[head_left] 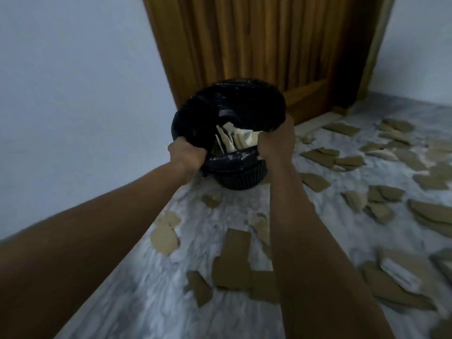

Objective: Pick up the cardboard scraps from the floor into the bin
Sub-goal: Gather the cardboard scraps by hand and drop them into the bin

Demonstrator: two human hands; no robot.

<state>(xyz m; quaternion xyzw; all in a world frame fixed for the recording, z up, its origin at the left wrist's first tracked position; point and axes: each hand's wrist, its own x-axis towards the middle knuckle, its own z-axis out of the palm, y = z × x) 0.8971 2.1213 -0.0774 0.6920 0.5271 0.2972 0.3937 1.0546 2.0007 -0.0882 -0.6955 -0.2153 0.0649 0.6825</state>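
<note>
Forearms nearest. Left hand (187,152) and right hand (276,140) clench bin liner (227,104) rim, apart. Cardboard scraps (234,263) litter floor (146,289) around bin (241,177); likely light, stiff; pinch by edges.

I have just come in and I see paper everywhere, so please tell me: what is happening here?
A person is holding the black plastic liner bag of a small dark round bin with both hands, the left hand and the right hand each gripping its rim. Some pale scraps are already inside. Many brown cardboard scraps lie on the grey marble floor.
</note>
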